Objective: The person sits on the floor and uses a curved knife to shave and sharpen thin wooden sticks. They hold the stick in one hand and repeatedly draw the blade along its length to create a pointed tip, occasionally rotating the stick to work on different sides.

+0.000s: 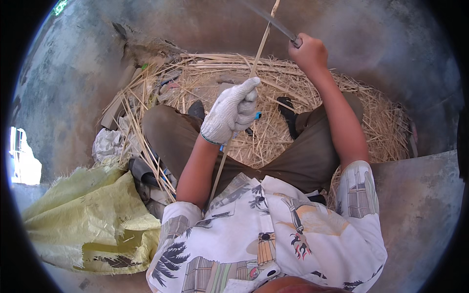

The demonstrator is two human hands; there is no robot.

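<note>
My left hand (229,111), in a white knitted glove, is closed around a long, thin bamboo strip (264,41). The strip slants from my chest up past the top edge of the view. My bare right hand (310,52) grips the handle of a knife (275,22), held up to the right of the strip. Its long grey blade points up and left and is blurred. The blade crosses the strip near the top of the view; I cannot tell whether they touch. The fingers round the handle are partly hidden.
Pale shavings (381,119) and splinters cover the floor around my legs. More strips (215,57) lie along the far side, and some lean by my left knee. A yellow woven sack (93,215) sits at the left. A grey wall (361,29) curves behind.
</note>
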